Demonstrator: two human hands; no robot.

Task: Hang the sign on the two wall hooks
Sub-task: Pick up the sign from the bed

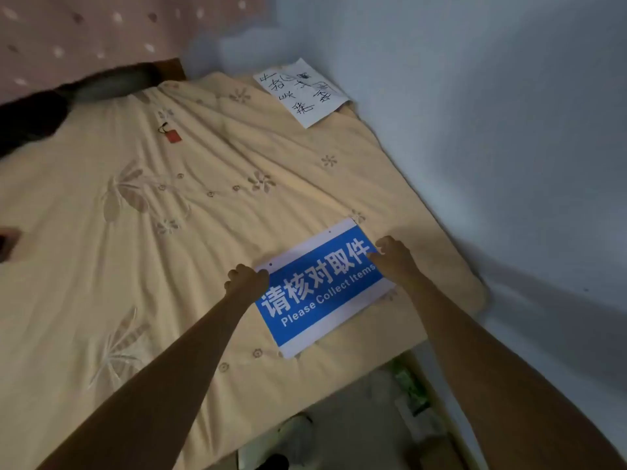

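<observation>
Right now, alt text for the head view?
Both hands, left hand and right hand, grip the side edges of a blue sign reading "Please Collect Items", lying on a beige bedspread. A handwritten paper lies by the wall.

The scene is dim and flatly lit, with a cool cast on the wall (492, 113) from 12 to 4 o'clock. Both forearms are in deep shadow toward 6 o'clock. The picture is soft and smeared, worst at 7 and 5 o'clock. Wide-angle bending curves the bed edge (424, 184) and the corners.
</observation>
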